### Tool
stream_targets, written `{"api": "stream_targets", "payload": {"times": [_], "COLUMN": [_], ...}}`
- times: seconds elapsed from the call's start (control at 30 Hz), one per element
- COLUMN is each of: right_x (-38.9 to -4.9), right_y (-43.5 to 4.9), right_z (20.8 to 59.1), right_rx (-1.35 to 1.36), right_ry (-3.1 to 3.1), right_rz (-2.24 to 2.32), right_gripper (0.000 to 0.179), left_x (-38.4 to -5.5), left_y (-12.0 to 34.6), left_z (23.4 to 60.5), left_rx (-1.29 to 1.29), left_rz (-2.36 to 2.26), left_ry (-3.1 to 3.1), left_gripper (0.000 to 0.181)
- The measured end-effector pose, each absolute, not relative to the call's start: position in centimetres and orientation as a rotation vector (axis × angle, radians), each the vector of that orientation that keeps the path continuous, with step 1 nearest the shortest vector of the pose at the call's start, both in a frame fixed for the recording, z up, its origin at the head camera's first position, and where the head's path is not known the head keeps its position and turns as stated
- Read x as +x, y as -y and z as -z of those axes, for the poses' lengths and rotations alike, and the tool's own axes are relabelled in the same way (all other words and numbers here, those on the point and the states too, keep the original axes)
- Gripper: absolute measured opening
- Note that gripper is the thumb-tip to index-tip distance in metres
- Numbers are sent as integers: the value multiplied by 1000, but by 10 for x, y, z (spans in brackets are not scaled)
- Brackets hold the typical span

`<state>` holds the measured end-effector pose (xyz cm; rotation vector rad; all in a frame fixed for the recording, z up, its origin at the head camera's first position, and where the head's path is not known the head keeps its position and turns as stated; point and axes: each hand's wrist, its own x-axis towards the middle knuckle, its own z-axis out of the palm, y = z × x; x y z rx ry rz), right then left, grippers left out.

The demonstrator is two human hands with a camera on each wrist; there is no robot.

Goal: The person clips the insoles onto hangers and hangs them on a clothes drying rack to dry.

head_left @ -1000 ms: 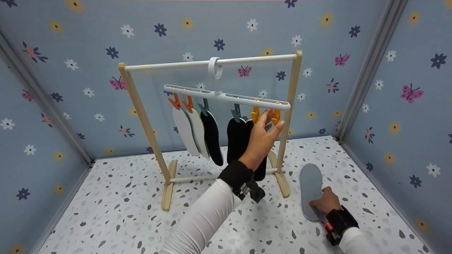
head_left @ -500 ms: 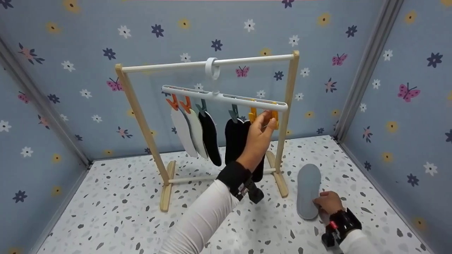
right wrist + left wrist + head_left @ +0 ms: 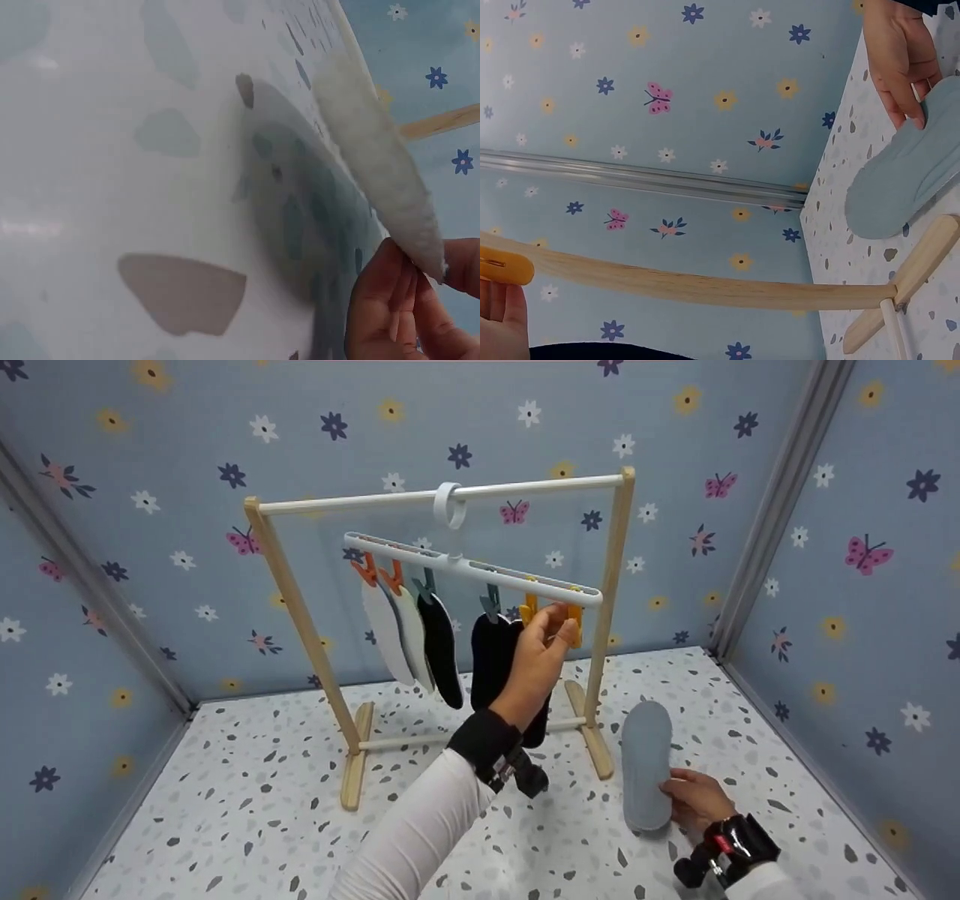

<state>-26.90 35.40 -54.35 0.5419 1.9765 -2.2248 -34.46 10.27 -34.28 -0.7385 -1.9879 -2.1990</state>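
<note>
At the right end of the white clip hanger (image 3: 405,553), my left hand (image 3: 531,667) pinches the outermost yellow clothespin (image 3: 575,622) between thumb and fingers. My right hand (image 3: 701,799) pinches the edge of a grey insole (image 3: 646,765). In the right wrist view the fuzzy pale side of this insole (image 3: 379,161) shows, tilted above the floor with its shadow below. On the hanger, pale insoles (image 3: 384,630) hang from orange clothespins (image 3: 365,571) and black insoles (image 3: 491,660) from green and yellow ones. My left hand and wrist partly cover the rightmost black insole.
The hanger's hook (image 3: 450,506) loops over the top bar (image 3: 540,486) of a wooden rack (image 3: 300,622). The rack's right foot (image 3: 590,742) stands between my hands. Flowered panels (image 3: 862,630) enclose the speckled floor (image 3: 247,810) at the back and both sides.
My left fingers have closed on the outer yellow clothespin, and that end of the hanger has swung lower and nearer. My right hand has gripped the grey insole's edge and tilted it up.
</note>
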Motion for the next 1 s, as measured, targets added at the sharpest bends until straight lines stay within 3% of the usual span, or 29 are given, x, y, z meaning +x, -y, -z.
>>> {"api": "stream_targets", "payload": {"times": [0.57,1.0], "right_x": [-261,-252], "right_y": [-301,-282], "right_z": [501,505], "right_rx": [398,272], "right_ry": [-2384,-2622], "right_rz": [2099,2068], "right_gripper": [37,31], "left_x": [-343,-343], "left_y": [-97,-103], "left_z": [343,338], "left_rx": [-701,-659], "left_rz": [2152,2178], "left_ry": [1999,1982], "left_gripper": [34,30]}}
